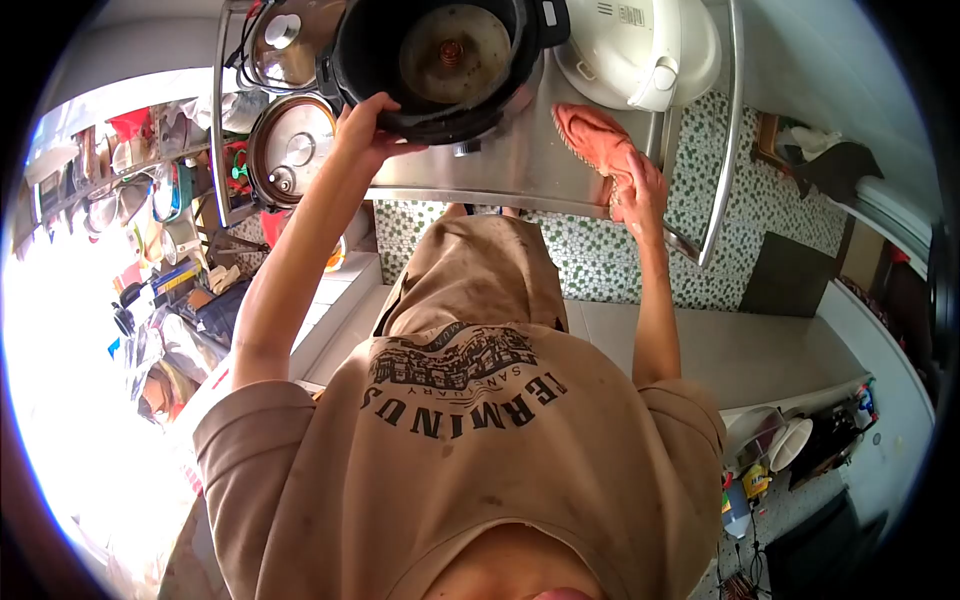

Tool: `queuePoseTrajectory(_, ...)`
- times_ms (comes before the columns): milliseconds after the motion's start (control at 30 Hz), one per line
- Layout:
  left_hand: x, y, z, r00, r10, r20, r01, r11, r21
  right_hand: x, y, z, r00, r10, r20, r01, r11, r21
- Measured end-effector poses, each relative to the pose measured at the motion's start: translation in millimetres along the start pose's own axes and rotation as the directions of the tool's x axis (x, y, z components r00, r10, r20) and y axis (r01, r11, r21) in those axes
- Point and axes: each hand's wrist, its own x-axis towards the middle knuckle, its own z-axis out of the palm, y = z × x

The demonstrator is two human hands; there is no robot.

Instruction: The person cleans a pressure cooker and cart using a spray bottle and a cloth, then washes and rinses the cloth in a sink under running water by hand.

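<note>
In the head view, your left hand is at the near left side of the black pot, thumb and fingers spread apart with the pot's edge between them, so it has hold of the pot; how tightly, you cannot tell. The pot sits on the metal table in front of you, its open top towards you, with 1 copper-coloured spring in the middle of its pale bottom. Your right hand is closed around 1 end of the orange cloth, fingers bunched over the fabric, while the other end spreads over the table. Just beyond the cloth is a white appliance with a handle, to the right of the pot. To the pot's left lies a round metal lid with a brown rim.
</note>
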Motion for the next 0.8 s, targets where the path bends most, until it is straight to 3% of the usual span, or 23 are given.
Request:
queuePoseTrajectory(67, -3, 1, 15, 0.996, 0.008, -0.092, -0.009, 1.000, -0.012, 2, -30, -5, 0.985, 0.096, -0.142, -0.115, 0.985, -0.129)
queuePoseTrajectory(100, -4, 3, 25, 0.991, 0.066, -0.112, -0.066, 0.998, 0.003, 6, -38, -2, 0.986, 0.094, -0.135, -0.111, 0.986, -0.127)
queuePoseTrajectory(167, 3, -27, 44, 0.993, 0.038, -0.111, -0.036, 0.999, 0.020, -17, -45, -16, 0.933, 0.352, -0.069, -0.345, 0.828, -0.442)
queuePoseTrajectory(200, 6, -28, 44, 0.992, 0.051, -0.118, -0.050, 0.999, 0.010, -13, -46, -4, 0.897, 0.437, -0.063, -0.414, 0.781, -0.468)
queuePoseTrajectory(300, 16, -18, 55, 0.987, 0.085, -0.137, -0.073, 0.993, 0.090, 2, -54, 28, 0.950, 0.312, 0.003, -0.259, 0.795, -0.548)
queuePoseTrajectory(333, 12, -19, 57, 0.986, 0.073, -0.150, -0.062, 0.995, 0.077, 2, -72, 42, 0.986, 0.151, -0.064, -0.163, 0.852, -0.497)
queuePoseTrajectory(400, 7, -13, 56, 0.996, 0.086, -0.024, -0.082, 0.988, 0.134, 19, -106, 78, 0.990, 0.139, -0.025, -0.135, 0.876, -0.463)
queuePoseTrajectory(433, 5, -5, 44, 0.995, 0.095, -0.037, -0.090, 0.989, 0.116, 28, -120, 102, 0.997, 0.068, -0.025, -0.072, 0.889, -0.451)
queuePoseTrajectory(500, 3, 12, 8, 0.944, 0.037, 0.329, -0.144, 0.941, 0.307, 58, -166, 129, 0.984, 0.026, 0.178, 0.041, 0.931, -0.362)
queuePoseTrajectory(567, -4, 18, -56, 0.877, 0.186, 0.442, -0.404, 0.784, 0.472, 89, -197, 152, 0.933, 0.056, 0.356, 0.000, 0.988, -0.155)
queuePoseTrajectory(633, -38, 23, -115, 0.901, 0.314, 0.299, -0.428, 0.753, 0.499, 120, -200, 192, 0.933, 0.195, 0.302, -0.224, 0.972, 0.065)
queuePoseTrajectory(667, -37, 9, -164, 0.906, 0.375, 0.197, -0.423, 0.765, 0.486, 130, -208, 207, 0.936, 0.245, 0.251, -0.292, 0.941, 0.171)
queuePoseTrajectory(700, -28, -12, -207, 0.891, 0.448, 0.072, -0.420, 0.754, 0.505, 135, -223, 212, 0.939, 0.230, 0.254, -0.276, 0.948, 0.162)
queuePoseTrajectory(767, -26, -40, -278, 0.873, 0.478, -0.092, -0.368, 0.772, 0.517, 139, -269, 225, 0.959, 0.167, 0.228, -0.077, 0.931, -0.357)
queuePoseTrajectory(800, -27, -54, -297, 0.894, 0.418, -0.162, -0.294, 0.819, 0.493, 138, -270, 244, 0.947, 0.121, 0.296, -0.007, 0.933, -0.360)
